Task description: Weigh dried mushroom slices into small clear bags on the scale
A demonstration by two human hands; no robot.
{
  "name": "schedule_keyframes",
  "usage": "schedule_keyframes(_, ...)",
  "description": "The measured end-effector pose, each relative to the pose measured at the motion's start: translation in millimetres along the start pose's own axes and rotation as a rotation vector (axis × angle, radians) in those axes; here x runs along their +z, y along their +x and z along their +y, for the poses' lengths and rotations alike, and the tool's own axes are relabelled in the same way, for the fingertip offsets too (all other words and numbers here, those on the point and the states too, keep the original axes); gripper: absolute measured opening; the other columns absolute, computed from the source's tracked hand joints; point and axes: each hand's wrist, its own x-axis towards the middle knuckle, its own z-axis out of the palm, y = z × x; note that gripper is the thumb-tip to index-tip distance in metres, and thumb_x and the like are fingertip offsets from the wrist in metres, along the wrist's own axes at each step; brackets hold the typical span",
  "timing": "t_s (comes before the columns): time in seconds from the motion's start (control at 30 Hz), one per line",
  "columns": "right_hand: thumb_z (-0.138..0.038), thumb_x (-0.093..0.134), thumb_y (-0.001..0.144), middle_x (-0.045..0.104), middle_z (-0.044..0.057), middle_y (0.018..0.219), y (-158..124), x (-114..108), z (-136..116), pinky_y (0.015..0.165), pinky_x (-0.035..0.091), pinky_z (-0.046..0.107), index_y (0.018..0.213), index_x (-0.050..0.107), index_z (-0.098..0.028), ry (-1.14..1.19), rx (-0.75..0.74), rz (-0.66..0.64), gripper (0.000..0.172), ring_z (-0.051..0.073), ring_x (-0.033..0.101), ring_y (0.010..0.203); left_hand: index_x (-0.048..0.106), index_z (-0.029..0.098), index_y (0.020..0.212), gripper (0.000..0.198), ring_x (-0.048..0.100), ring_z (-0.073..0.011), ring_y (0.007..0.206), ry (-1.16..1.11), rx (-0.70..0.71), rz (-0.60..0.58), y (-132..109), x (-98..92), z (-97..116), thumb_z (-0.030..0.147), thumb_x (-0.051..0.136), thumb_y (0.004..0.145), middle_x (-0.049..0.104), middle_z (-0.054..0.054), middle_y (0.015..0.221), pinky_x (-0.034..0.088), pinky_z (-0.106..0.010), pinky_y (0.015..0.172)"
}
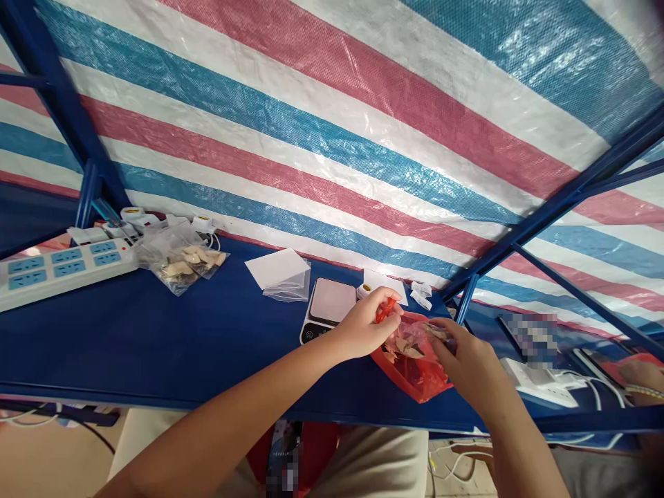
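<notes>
My left hand (pixel 369 326) is closed on the bunched top of a red plastic bag (pixel 422 384), at the right half of the blue table. Inside the bag's mouth lie pale brown dried slices (pixel 407 347), partly under what looks like clear plastic film. At the bag's right side, my right hand (pixel 463 353) has its fingers bent round a pale, dry-looking piece (pixel 438 333); its exact kind is hard to make out. A digital kitchen scale (pixel 332 302) sits just left of the bag, with my left wrist across its front corner.
White cards on clear plastic sleeves (pixel 280 273) lie left of the scale. A clear bag of pale pieces (pixel 189 263) rests beside a power strip (pixel 65 268). Crumpled white wrappers (pixel 421 294) lie behind. Beyond the blue frame are another power strip (pixel 539 384) and another person's hand (pixel 643 377).
</notes>
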Motion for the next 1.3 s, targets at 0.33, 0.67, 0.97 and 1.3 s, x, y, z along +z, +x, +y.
schedule_keyframes(0.33,-0.036,0.052,0.091,0.078,0.004,0.081,-5,-18,5,0.06,0.047,0.033,0.107,0.076,-0.028,-0.07,-0.148,-0.106,0.03,0.024,0.07,0.065,0.054,0.026,0.124,0.03,0.062,-0.0105,0.072,-0.033,-0.048,0.053,-1,-9.6,7,0.03,0.058,0.094,0.064,-0.006,0.127,0.053,-0.029,0.073)
schedule_keyframes(0.67,-0.035,0.058,0.086,0.079,0.009,0.102,33,11,2,0.078,0.052,0.037,0.116,0.07,-0.022,-0.094,-0.122,-0.027,0.034,0.028,0.074,0.09,0.054,0.027,0.124,0.028,0.062,-0.0075,0.071,-0.053,-0.04,0.02,-4,-5.0,4,0.03,0.056,0.096,0.059,-0.005,0.138,0.052,-0.029,0.076)
schedule_keyframes(0.97,-0.035,0.056,0.088,0.08,0.005,0.092,25,16,10,0.076,0.055,0.034,0.096,0.073,-0.025,0.078,-0.064,-0.027,0.021,0.024,0.076,0.086,0.054,0.025,0.121,0.027,0.061,-0.0072,0.071,-0.078,-0.068,0.062,-2,-3.2,2,0.025,0.057,0.094,0.061,-0.005,0.138,0.052,-0.027,0.075)
schedule_keyframes(1.3,-0.039,0.052,0.098,0.08,0.007,0.101,18,6,-2,0.066,0.047,0.031,0.111,0.074,-0.021,-0.109,-0.242,0.391,0.031,0.02,0.07,0.069,0.055,0.025,0.122,0.029,0.067,-0.0168,0.104,0.008,-0.068,0.046,-10,0.0,18,0.025,0.058,0.094,0.062,-0.006,0.138,0.052,-0.032,0.092)
